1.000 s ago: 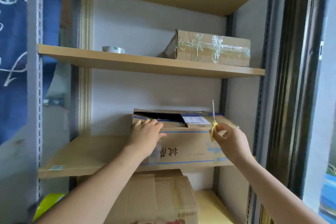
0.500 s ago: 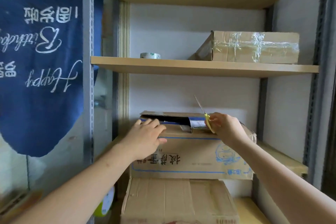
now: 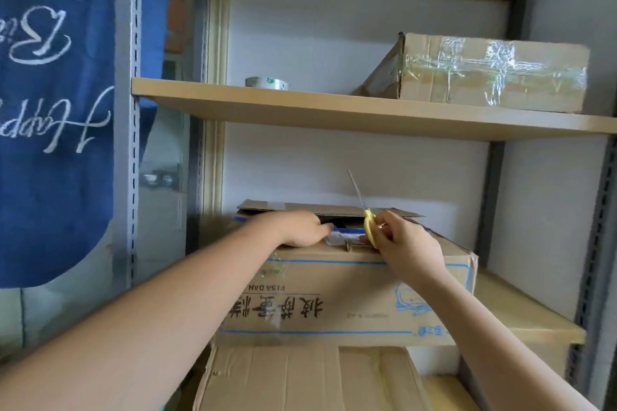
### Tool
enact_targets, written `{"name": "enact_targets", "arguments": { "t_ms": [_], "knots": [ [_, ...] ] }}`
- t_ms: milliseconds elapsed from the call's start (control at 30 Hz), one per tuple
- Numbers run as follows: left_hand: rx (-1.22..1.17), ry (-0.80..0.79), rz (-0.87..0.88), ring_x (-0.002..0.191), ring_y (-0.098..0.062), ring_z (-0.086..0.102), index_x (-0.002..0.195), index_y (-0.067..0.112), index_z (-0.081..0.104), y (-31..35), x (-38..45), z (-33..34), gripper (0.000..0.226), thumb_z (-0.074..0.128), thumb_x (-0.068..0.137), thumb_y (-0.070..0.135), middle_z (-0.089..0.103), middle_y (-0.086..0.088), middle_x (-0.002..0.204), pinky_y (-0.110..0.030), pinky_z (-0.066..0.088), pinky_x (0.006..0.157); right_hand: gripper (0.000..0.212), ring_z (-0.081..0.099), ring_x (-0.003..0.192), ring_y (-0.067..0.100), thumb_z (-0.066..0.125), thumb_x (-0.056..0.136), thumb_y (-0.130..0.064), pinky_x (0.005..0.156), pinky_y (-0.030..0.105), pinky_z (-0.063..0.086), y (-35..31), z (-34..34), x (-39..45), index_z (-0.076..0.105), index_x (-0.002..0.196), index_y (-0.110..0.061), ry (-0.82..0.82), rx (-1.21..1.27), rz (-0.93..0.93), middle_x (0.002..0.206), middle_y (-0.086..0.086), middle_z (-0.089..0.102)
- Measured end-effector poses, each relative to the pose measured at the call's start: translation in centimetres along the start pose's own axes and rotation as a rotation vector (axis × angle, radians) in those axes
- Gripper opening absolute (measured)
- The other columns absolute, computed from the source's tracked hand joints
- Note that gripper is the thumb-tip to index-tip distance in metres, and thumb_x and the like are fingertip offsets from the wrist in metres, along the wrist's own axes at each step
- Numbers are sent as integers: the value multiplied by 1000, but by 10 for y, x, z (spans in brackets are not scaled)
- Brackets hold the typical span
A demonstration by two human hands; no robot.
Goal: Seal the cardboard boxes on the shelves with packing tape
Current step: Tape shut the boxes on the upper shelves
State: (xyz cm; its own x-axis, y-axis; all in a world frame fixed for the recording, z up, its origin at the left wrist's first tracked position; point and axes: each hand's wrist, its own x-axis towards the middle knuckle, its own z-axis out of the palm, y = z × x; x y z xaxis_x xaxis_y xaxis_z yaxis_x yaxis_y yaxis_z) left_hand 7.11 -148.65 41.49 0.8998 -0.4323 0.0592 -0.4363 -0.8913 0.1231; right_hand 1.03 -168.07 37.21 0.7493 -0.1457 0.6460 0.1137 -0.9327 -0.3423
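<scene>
nearest, a plain cardboard box (image 3: 300,380) sits below, its top flaps meeting along a seam with no tape that i can see. on the shelf above it stands the printed box (image 3: 334,297), still unsealed, its far flap (image 3: 320,208) lifted over a dark gap. the left hand (image 3: 297,228) lies on the near flap, fingers fairly straight and pressing; if it lets up, the flap may spring open and the seam gape. the right hand (image 3: 409,248) grips yellow-handled scissors (image 3: 365,213), blades pointing up and close to the left fingertips, so a slip could nick a finger or tear the white label (image 3: 344,237) between the hands. further back, the tape roll (image 3: 267,83) rests on the upper shelf (image 3: 334,110), well apart from both hands; reaching for it likely means releasing the flap. beside it stands a box already wrapped in tape (image 3: 490,75).
</scene>
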Motion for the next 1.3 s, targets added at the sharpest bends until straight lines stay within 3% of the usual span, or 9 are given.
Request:
{"name": "enact_targets", "arguments": {
  "t_ms": [100, 233, 367, 467, 633, 800, 900, 1067, 1300],
  "knots": [
    [-43, 21, -14, 112, -30, 59, 114, 8, 62, 1, 23, 10, 72, 21, 99, 65, 63, -14, 122, -37, 40, 83, 32, 63, 80, 15, 36, 99, -55, 66, 28, 46, 2, 3, 0, 56, 95, -29, -6, 16, 2, 85, -19, 71],
    [3, 228, 37, 78, -24, 55, 86, 12, 60, -1, 28, 10, 50, 40, 99, 56, 59, -5, 82, -31, 38, 62, 32, 60, 73, 14, 33, 100, -54, 65, 26, 45, 0, 1, -6, 51, 93, -29, 48, 42, -7, 80, -22, 69],
    [109, 493, 76, 113, -28, 50, 120, 15, 60, 2, 19, -2, 52, 46, 95, 58, 55, -8, 116, -38, 43, 95, 23, 55, 67, 13, 34, 101, -48, 56, 28, 41, -1, 3, -14, 41, 90, -29, 143, 99, -64, 70, -15, 61],
    [194, 777, 161, 114, -26, 45, 135, 17, 52, 10, 11, -24, 63, 50, 90, 61, 49, -5, 119, -37, 35, 98, 13, 60, 95, 19, 41, 101, -39, 74, 38, 49, 3, 4, -13, 47, 98, -28, 199, 317, -135, 103, -7, 66],
    [246, 1139, 398, 97, -26, 51, 118, 14, 60, 23, -20, -42, 62, 47, 81, 62, 53, -4, 105, -37, 41, 87, 27, 40, 136, 22, 48, 102, -22, 115, 45, 25, 1, -16, 0, 52, 128, -16, 329, 209, -270, 141, 0, 53],
    [319, 1336, 478, 91, -26, 51, 115, 13, 62, 32, -51, -34, 52, 57, 86, 56, 56, -5, 104, -36, 37, 78, 16, 59, 106, 27, 41, 104, -30, 115, 50, 20, 6, -29, 27, 46, 109, -15, 211, 110, -123, 106, -1, 67],
    [343, 1413, 514, 91, -26, 50, 113, 13, 63, 35, -63, -24, 48, 62, 87, 53, 58, -5, 104, -36, 36, 77, 22, 60, 94, 35, 42, 101, -29, 98, 49, 33, 25, -28, 42, 42, 111, -10, 43, -97, 182, 93, 6, 63],
    [348, 1405, 492, 92, -26, 50, 114, 13, 63, 37, -64, -24, 48, 63, 87, 53, 58, -6, 105, -36, 36, 77, 32, 56, 83, 34, 43, 102, -20, 59, 29, 37, 40, -40, 48, 54, 117, 6, -51, 109, 536, 94, 18, 58],
    [271, 1191, 291, 95, -27, 51, 108, 17, 58, 39, -44, -38, 61, 44, 83, 70, 58, -1, 102, -35, 31, 82, 33, 56, 90, 30, 42, 103, -29, 72, 29, 35, 41, -58, 34, 49, 119, -2, 531, 592, 471, 104, 12, 61]
  ]
}}
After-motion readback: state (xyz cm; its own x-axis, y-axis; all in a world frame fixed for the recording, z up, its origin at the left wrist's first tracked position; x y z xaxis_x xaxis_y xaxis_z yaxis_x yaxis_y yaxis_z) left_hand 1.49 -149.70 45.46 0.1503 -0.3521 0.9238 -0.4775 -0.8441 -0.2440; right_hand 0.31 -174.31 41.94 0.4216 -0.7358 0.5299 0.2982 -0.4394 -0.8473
